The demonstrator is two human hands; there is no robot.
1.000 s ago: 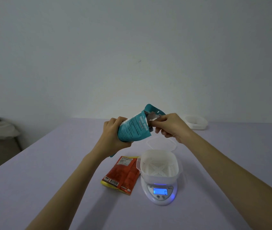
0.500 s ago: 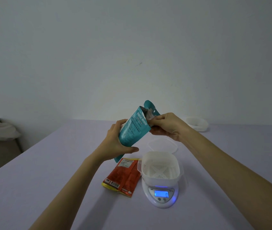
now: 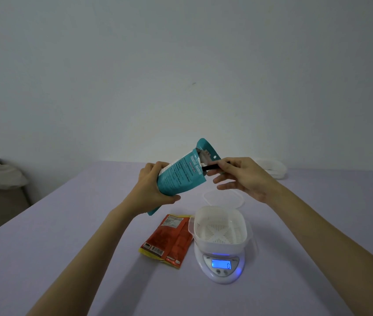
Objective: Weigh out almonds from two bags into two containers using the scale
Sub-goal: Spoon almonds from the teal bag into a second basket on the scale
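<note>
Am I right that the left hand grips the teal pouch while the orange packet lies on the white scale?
No: the head view shows the orange packet on the table beside the white scale; the left hand grips the teal pouch.

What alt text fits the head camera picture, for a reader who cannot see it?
The left hand grips a tilted teal bag above a lilac table, while the right hand pinches a thin black object at its open mouth. Below, an empty white perforated container sits on a lit digital scale, an orange bag lying flat beside it.
</note>
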